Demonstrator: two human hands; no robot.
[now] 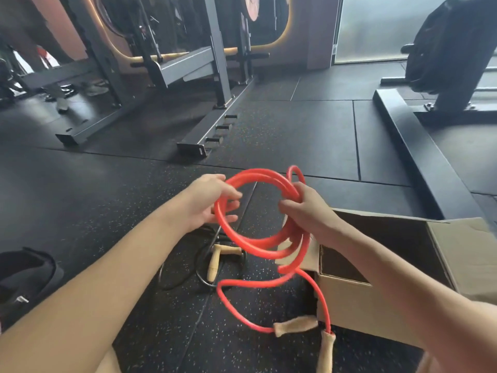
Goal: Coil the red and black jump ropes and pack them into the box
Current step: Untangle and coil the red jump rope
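Observation:
The red jump rope [250,247] hangs in several loops in the air between my hands. My right hand [309,211] grips the bundled loops at their right side. My left hand [212,200] has its fingers hooked around the loops' left side. The rope's loose tail drops to two wooden handles [295,324] near the floor. The black jump rope [200,278] lies coiled on the floor below my left hand, with its wooden handles [215,261] on top. The open cardboard box [357,300] stands at the right, under my right forearm.
A dark gym mat floor [282,135] spreads ahead. A steel rack frame [204,125] stands at the far left and centre. A raised black platform edge [419,154] runs along the right. A black bag [24,273] lies at the left edge.

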